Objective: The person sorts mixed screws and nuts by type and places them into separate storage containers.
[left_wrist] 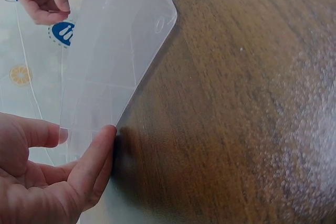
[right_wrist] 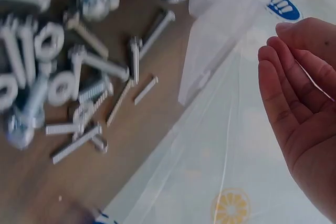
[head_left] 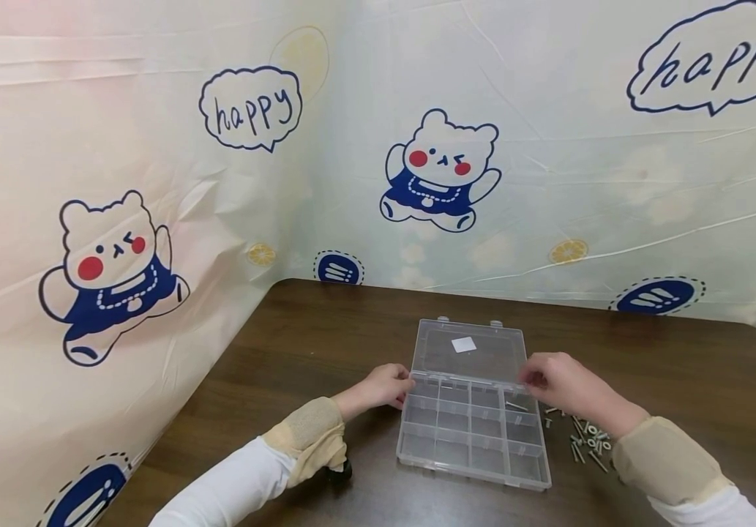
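A clear plastic compartment box lies on the table, its lid folded back away from me. My left hand grips the box's left side near the hinge, with thumb and fingers on either side of the wall in the left wrist view. Over the back right corner hovers my right hand, fingers loosely bent, with nothing visible between them in the right wrist view. A screw lies in the back right compartment. The other compartments show no contents.
To the right of the box, partly below my right forearm, loose screws, nuts and washers lie scattered on the brown table. A small dark object sits under the left wrist. Printed cloth hangs behind and at the left.
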The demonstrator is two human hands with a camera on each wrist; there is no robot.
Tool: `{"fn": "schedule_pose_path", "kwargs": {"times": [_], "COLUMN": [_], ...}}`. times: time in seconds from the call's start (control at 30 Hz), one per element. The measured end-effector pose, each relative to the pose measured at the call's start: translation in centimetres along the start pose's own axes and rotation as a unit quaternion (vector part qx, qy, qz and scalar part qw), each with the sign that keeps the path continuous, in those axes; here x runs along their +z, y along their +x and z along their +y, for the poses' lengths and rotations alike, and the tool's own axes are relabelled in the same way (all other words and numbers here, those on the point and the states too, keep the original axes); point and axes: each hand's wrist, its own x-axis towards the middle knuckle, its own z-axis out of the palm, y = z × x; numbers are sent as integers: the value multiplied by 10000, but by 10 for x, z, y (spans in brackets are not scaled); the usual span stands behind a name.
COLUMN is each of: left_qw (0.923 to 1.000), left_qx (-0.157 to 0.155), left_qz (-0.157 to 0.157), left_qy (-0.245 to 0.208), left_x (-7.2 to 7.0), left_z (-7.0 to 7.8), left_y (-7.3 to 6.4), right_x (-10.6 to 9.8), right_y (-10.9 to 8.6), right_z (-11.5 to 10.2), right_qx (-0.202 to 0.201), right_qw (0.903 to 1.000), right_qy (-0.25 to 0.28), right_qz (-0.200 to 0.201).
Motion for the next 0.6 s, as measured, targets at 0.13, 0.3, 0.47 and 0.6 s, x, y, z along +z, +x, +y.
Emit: {"fn": "schedule_pose_path", "kwargs": {"times": [0.13,0.3,0.47,0.6], "left_qw": [10000,10000,10000,10000], "left_qx": [-16,5,10,10], "left_qz": [21,5,7,19], "left_qy": [-8,-28,0,8], "left_x": [0,0,0,0], "left_z": [0,0,1,0], "left_y": [0,0,0,0], "right_x": [-8,-11,-7,1], "right_y": [-3,-7,-11,-14], "right_z": [5,11,17,23], "right_qx": [148,125,186,456], "right_qw": [9998,9997,9994,9966], "right_qy": [-134,-216,-127,56], "right_qz": [34,69,-264,-685]}}
